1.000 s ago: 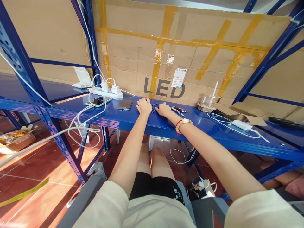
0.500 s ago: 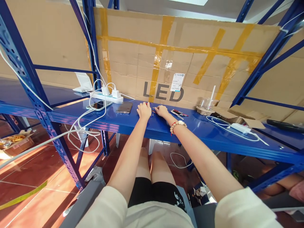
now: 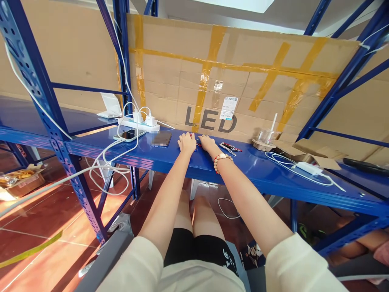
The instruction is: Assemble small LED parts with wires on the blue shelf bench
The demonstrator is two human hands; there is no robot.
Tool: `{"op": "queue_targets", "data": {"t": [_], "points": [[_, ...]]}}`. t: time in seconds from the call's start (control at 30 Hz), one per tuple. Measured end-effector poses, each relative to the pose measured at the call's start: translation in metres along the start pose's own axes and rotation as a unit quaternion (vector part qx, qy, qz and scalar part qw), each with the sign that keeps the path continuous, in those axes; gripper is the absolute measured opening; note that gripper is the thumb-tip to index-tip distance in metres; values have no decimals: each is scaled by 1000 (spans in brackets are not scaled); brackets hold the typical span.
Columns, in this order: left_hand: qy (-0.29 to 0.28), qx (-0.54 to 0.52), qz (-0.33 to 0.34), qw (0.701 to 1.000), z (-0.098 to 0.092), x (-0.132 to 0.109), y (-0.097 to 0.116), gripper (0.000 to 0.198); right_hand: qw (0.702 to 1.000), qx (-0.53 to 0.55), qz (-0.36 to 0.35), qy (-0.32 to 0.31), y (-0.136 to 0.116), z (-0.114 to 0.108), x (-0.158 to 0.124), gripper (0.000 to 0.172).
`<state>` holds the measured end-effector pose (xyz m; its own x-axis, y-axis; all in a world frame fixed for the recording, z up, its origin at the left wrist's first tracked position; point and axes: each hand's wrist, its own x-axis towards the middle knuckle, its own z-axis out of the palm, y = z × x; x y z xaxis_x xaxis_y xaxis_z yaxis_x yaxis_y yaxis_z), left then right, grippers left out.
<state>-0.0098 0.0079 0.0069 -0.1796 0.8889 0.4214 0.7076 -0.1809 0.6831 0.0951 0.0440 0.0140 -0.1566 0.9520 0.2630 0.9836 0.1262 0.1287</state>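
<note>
On the blue shelf top, my left hand [image 3: 187, 142] is closed, with its fingers curled down. A bit of red shows at its fingertips; what it holds is mostly hidden. Close beside it on the right, my right hand [image 3: 208, 142] is closed too, fingers bent toward the left hand, and its grip is hidden. Small slim dark and red pieces [image 3: 199, 144] show in the gap between the hands, too small to name. Just right of my right hand lies a loose group of pens [image 3: 230, 148], red, dark and silver.
Left of my hands lie a dark phone [image 3: 161, 139], another phone [image 3: 130, 135] and a white power strip [image 3: 139, 124] with cables. To the right stand a plastic cup [image 3: 267, 136] with a straw, an open cardboard box [image 3: 316, 152] and a white adapter [image 3: 309, 168]. Taped cardboard [image 3: 170, 81] backs the shelf.
My right wrist and forearm have swung slightly left. Both hands stay close together at the same place on the shelf. The camera view has shifted a little.
</note>
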Motion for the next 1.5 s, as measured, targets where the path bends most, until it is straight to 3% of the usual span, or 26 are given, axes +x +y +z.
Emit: {"op": "queue_targets", "data": {"t": [0.2,0.33,0.53,0.8,0.97,1.17,1.27,1.37,1.5], "points": [[-10,36,-1,999,-1,0,1,38,996,-60,-51,-38,3,0,17,37],[-10,32,-4,999,1,2,0,38,995,-68,-65,-25,4,2,19,34],[-4,19,13,1000,4,5,-4,34,1000,5,6,22,6,3,17,22],[-30,-47,126,990,16,20,-14,17,991,105,63,58,15,-2,-3,18],[-31,-82,150,985,16,20,-15,20,976,151,150,54,15,-2,-12,20],[-36,-70,167,983,13,19,-13,21,964,196,167,69,14,2,-19,18],[-41,-57,157,985,11,18,-12,22,957,218,166,97,13,4,-25,18],[-42,-29,140,989,7,15,-9,25,940,256,149,171,12,3,-31,18],[-46,19,139,989,2,8,-4,26,900,331,44,280,11,1,-33,24]]}}
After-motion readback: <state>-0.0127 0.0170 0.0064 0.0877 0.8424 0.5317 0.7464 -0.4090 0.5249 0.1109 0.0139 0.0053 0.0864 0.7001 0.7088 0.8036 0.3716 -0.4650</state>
